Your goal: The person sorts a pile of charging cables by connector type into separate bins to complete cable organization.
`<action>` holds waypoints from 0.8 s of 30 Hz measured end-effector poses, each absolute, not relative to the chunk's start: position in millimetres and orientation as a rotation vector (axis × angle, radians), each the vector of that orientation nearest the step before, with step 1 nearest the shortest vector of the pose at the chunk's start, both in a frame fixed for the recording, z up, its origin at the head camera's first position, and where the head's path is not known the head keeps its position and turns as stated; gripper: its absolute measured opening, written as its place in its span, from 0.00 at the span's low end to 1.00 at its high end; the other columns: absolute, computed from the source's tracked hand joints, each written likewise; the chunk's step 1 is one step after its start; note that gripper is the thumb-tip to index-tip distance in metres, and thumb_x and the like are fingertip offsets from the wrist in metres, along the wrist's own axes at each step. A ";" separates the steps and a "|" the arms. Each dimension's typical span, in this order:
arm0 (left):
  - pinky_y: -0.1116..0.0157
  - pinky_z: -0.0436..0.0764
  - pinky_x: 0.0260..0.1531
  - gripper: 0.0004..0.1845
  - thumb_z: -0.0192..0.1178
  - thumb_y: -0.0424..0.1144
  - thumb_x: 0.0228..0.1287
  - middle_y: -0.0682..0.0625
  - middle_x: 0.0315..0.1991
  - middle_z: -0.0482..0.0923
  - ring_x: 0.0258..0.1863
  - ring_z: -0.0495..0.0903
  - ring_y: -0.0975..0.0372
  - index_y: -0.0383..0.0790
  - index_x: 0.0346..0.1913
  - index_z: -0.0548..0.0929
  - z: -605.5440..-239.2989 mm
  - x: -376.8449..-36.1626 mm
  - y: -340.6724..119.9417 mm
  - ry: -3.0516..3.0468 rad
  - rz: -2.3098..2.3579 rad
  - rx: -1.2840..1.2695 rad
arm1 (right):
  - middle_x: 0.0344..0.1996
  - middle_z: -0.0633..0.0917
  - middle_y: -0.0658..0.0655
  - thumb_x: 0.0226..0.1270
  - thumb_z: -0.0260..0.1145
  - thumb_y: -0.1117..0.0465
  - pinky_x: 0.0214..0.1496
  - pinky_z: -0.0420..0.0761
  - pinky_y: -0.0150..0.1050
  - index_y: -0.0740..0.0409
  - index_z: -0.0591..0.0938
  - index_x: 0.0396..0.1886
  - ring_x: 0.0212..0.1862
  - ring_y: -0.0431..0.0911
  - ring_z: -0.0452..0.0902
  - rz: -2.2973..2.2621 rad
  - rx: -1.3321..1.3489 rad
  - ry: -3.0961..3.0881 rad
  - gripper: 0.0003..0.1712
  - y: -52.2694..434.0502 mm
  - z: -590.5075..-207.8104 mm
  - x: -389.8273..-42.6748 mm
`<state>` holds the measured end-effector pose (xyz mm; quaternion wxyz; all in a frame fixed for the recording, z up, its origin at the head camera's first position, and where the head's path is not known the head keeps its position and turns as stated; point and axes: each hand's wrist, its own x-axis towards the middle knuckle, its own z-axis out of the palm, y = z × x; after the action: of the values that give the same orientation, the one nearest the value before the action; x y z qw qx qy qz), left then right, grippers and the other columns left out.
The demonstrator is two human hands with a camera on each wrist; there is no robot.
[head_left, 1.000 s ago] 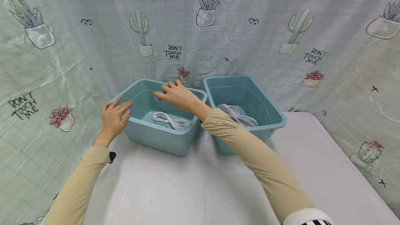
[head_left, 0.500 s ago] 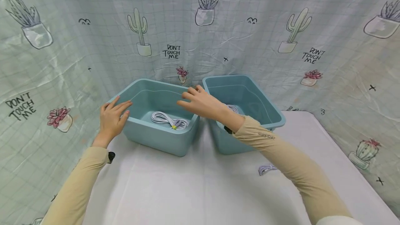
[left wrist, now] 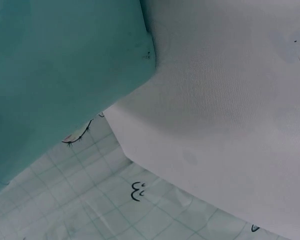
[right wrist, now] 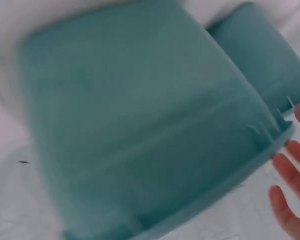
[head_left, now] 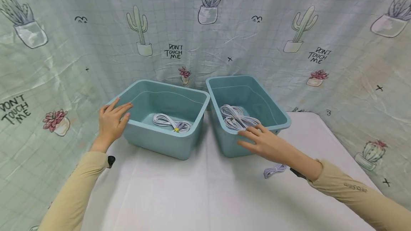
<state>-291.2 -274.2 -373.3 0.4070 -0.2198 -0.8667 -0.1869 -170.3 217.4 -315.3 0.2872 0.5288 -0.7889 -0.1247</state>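
My left hand [head_left: 112, 122] rests with straight fingers on the left rim of the left teal bin [head_left: 157, 143]. Inside that bin lie a coiled white cable [head_left: 163, 119] and a lilac-looking cable [head_left: 183, 126] with a yellow bit on it. In front of the right teal bin [head_left: 232, 145], my right hand [head_left: 268, 144] hovers with loosely bent fingers and holds nothing. Several coiled white cables [head_left: 237, 117] fill part of the right bin. A small bundled lilac cable [head_left: 273, 171] lies on the table below my right wrist. In the right wrist view, fingers [right wrist: 292, 175] show beside a bin's rim.
Both bins stand side by side at the back of the white table [head_left: 179, 195], their near corners slightly apart. A cactus-print curtain [head_left: 257, 45] hangs close behind them and along both sides. The table's right edge runs beside the curtain.
My right hand has let a cable with a yellow bit go into the left bin, then moved right and nearer, past the right bin. My left hand has stayed on the rim.
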 end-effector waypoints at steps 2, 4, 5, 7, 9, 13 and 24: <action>0.45 0.59 0.54 0.32 0.35 0.60 0.66 0.42 0.47 0.80 0.60 0.67 0.47 0.40 0.47 0.81 -372.6 -291.2 -273.7 -2.194 -0.470 -0.557 | 0.48 0.76 0.58 0.70 0.46 0.62 0.42 0.71 0.43 0.53 0.74 0.48 0.46 0.49 0.70 -0.317 1.392 -2.128 0.13 231.4 -324.8 -161.9; 0.45 0.58 0.54 0.31 0.35 0.60 0.66 0.42 0.48 0.79 0.60 0.66 0.47 0.40 0.47 0.81 -372.0 -291.3 -273.1 -2.202 -0.467 -0.559 | 0.48 0.76 0.58 0.73 0.29 0.59 0.43 0.71 0.45 0.53 0.75 0.48 0.47 0.51 0.70 -0.297 1.357 -2.132 0.25 244.2 -333.3 -154.4; 0.45 0.58 0.54 0.31 0.35 0.60 0.66 0.42 0.48 0.79 0.60 0.66 0.47 0.40 0.47 0.81 -371.7 -291.5 -272.8 -2.203 -0.465 -0.561 | 0.48 0.77 0.58 0.73 0.25 0.58 0.43 0.71 0.45 0.53 0.75 0.48 0.48 0.51 0.71 -0.289 1.336 -2.136 0.28 250.0 -337.5 -151.1; 0.45 0.59 0.54 0.32 0.34 0.60 0.65 0.42 0.48 0.79 0.60 0.66 0.47 0.40 0.47 0.81 -371.2 -291.9 -272.5 -2.196 -0.465 -0.563 | 0.47 0.77 0.58 0.73 0.21 0.58 0.43 0.71 0.45 0.53 0.76 0.47 0.47 0.51 0.71 -0.276 1.304 -2.156 0.32 260.6 -345.0 -145.5; 0.45 0.59 0.54 0.33 0.34 0.61 0.65 0.42 0.47 0.80 0.60 0.66 0.47 0.40 0.47 0.81 -371.0 -292.3 -272.4 -2.189 -0.463 -0.563 | 0.46 0.78 0.58 0.74 0.28 0.59 0.42 0.71 0.45 0.53 0.76 0.47 0.47 0.52 0.71 -0.287 1.286 -2.191 0.26 270.7 -351.2 -140.7; 0.45 0.59 0.53 0.33 0.33 0.61 0.65 0.42 0.47 0.80 0.59 0.67 0.46 0.40 0.47 0.81 -371.5 -292.5 -273.0 -2.179 -0.461 -0.564 | 0.46 0.78 0.58 0.52 0.66 0.59 0.42 0.71 0.44 0.53 0.76 0.48 0.46 0.52 0.71 -0.339 1.265 -2.271 0.21 286.8 -362.6 -136.3; 0.45 0.60 0.53 0.33 0.34 0.61 0.65 0.42 0.47 0.80 0.59 0.68 0.46 0.39 0.46 0.81 -373.5 -291.9 -274.6 -2.185 -0.450 -0.550 | 0.37 0.78 0.51 0.72 0.22 0.48 0.38 0.71 0.42 0.50 0.79 0.42 0.39 0.46 0.70 -0.334 1.242 -2.267 0.35 309.1 -413.3 -144.5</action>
<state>-291.9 -274.6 -373.5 0.4095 -0.2182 -0.8676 -0.1788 -144.5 309.1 -413.3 0.2644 0.4597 -0.8388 -0.1235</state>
